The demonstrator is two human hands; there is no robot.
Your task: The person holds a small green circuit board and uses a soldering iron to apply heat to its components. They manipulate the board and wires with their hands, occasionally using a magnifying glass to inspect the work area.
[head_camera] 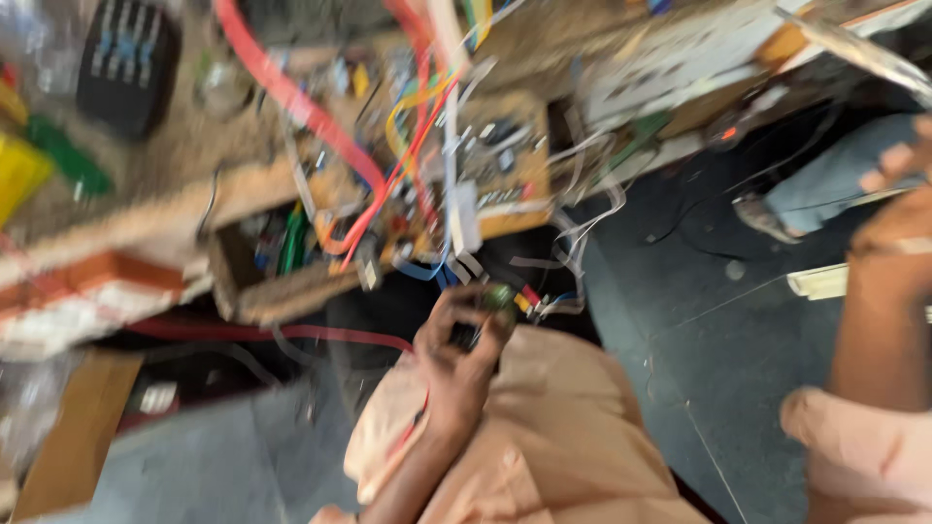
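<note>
Just below the front edge of the desk (pixel 146 218), we see one left hand (pixel 464 349) curled shut around a small dark part (pixel 485 311) with a green tip, held above a lap in peach cloth. One right forearm rises at the frame's right edge; its hand (pixel 908 165) is blurred, so we cannot tell its grip. One brown circuit board (pixel 505 165) lies on the cluttered desk under a tangle of red, yellow and white wires (pixel 408 126), above a grey floor (pixel 738 349).
</note>
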